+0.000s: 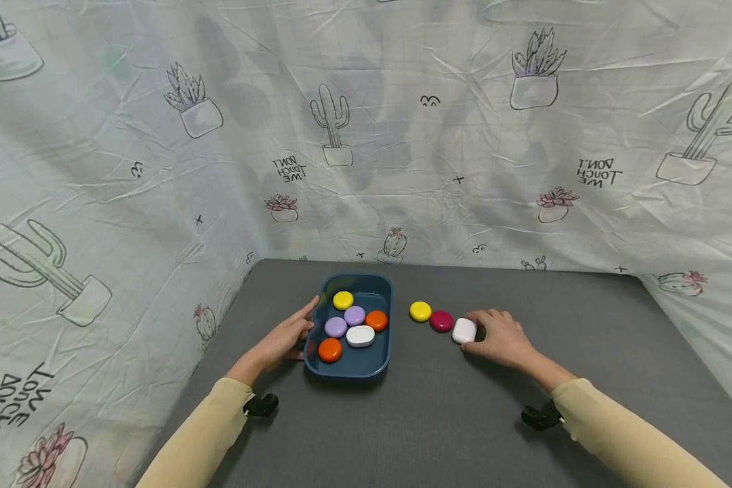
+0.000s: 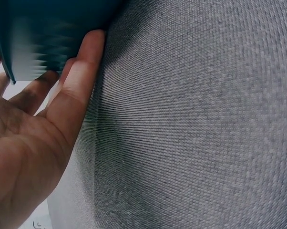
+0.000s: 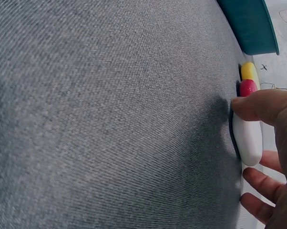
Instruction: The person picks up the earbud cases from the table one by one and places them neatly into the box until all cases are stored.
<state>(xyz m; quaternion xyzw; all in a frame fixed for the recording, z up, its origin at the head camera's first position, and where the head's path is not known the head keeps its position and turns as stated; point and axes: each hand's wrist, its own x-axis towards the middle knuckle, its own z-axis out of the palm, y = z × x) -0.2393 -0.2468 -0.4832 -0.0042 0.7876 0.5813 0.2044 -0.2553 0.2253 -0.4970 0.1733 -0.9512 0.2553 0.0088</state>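
Observation:
My right hand (image 1: 501,337) pinches a glossy white rounded piece (image 1: 464,331) on the table, thumb on its near side and fingers on its far side. In the right wrist view the thumb lies over one end of that white piece (image 3: 248,140). It ends a short row with a dark red round piece (image 1: 442,321) and a yellow one (image 1: 420,312). My left hand (image 1: 280,342) rests with extended fingers against the left wall of a blue tray (image 1: 348,372). The left wrist view shows the fingertips at the tray's outer wall (image 2: 34,38).
Inside the tray lie a yellow piece (image 1: 343,300), two purple pieces (image 1: 335,327), two orange pieces (image 1: 330,350) and a white oblong piece (image 1: 360,336). Grey cloth covers the table (image 1: 439,420). A curtain with plant drawings (image 1: 439,135) hangs behind and to the left.

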